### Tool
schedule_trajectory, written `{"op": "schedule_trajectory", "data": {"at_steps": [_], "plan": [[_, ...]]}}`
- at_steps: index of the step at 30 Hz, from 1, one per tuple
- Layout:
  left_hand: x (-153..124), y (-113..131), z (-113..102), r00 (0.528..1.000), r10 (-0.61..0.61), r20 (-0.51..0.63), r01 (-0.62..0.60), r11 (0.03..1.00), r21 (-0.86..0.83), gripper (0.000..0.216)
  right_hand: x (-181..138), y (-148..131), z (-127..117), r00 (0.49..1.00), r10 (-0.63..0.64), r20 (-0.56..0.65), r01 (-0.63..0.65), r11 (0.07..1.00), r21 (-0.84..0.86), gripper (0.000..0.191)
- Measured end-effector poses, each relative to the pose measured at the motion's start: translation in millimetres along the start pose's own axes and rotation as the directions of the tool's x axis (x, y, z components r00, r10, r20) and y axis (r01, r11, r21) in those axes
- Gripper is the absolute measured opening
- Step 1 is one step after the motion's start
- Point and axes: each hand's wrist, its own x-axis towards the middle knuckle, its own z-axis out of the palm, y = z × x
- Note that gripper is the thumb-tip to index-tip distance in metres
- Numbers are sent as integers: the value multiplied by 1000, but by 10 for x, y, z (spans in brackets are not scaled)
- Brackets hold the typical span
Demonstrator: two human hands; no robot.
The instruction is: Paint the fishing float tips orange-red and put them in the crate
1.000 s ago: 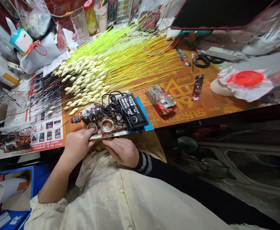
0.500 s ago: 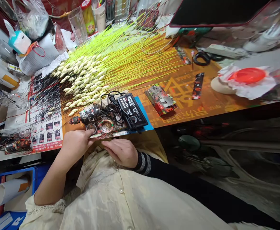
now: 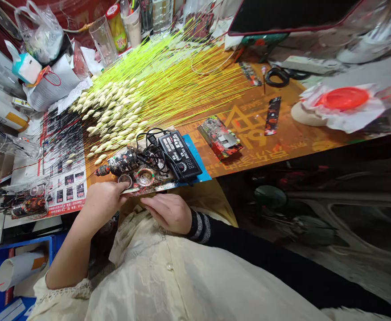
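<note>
My left hand (image 3: pixel 103 201) rests its fingertips on the near edge of a paint-spattered board (image 3: pixel 155 185), close to a small round metal ring (image 3: pixel 125 179). Whether those fingers pinch something is hidden. My right hand (image 3: pixel 167 213) lies just below that edge, fingers curved, with nothing visible in them. On the board sit a larger ring (image 3: pixel 145 177) and a paint-spattered rotary drill (image 3: pixel 121 162). Beside it lie black cables (image 3: pixel 151 151) and a black adjustable power supply (image 3: pixel 180 154) on a blue mat (image 3: pixel 197 158). Many white buds (image 3: pixel 111 111) on neon-yellow stems (image 3: pixel 178 76) fan out beyond.
An orange printed table cover (image 3: pixel 249 129) holds a spattered block (image 3: pixel 219 137), a spattered strip (image 3: pixel 273 116), black-handled scissors (image 3: pixel 278 76) and a red lid (image 3: pixel 342 99) on white paper. Glasses and bags crowd the far edge. A blue crate (image 3: pixel 24 267) stands at lower left.
The view has tilted slightly, so the table items sit higher on the right of the picture. Both hands remain at the board's near edge with little visible movement.
</note>
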Motion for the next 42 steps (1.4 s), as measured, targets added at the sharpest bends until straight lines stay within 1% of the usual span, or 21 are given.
{"op": "schedule_trajectory", "data": {"at_steps": [5,10,15,17,19,22,25,28,31,35,38,42], "plan": [[-29,6,13,1000,-14,-11,14,1000,21,29,21,-12,-31,1000,-17,-8,17,1000,-21,27],[-40,1,28,1000,-12,-20,13,1000,8,31,31,-29,-71,999,-39,-21,38,999,-35,27],[-88,-33,21,998,-17,-55,15,999,-37,32,28,-53,-111,1000,-24,11,25,998,-49,26],[-154,-68,-1,992,-22,-123,9,995,-101,33,31,-70,-154,999,-42,23,43,997,-71,27],[-254,-115,-22,971,-41,-235,-11,976,-217,31,53,-94,-229,996,-88,36,91,991,-98,31],[-439,-193,-2,907,-108,-407,-75,909,-410,26,156,-133,-386,982,-189,24,191,972,-139,40],[-612,-263,122,844,-208,-493,-97,846,-524,24,350,-155,-526,966,-257,6,252,943,-218,44],[-743,-320,337,810,-299,-506,-71,805,-589,23,583,-150,-577,954,-288,89,301,906,-297,42],[-846,-362,582,803,-348,-484,-60,761,-646,22,796,-127,-543,930,-299,215,359,870,-340,40],[-956,-397,865,813,-362,-456,-71,715,-696,22,1015,-86,-464,880,-311,359,432,838,-334,45],[-999,-418,1014,822,-361,-441,-76,697,-713,21,1117,-61,-422,843,-312,438,471,822,-321,46],[-999,-446,1142,816,-344,-465,-117,689,-715,22,1169,-58,-370,802,-303,514,501,811,-303,47]]}}
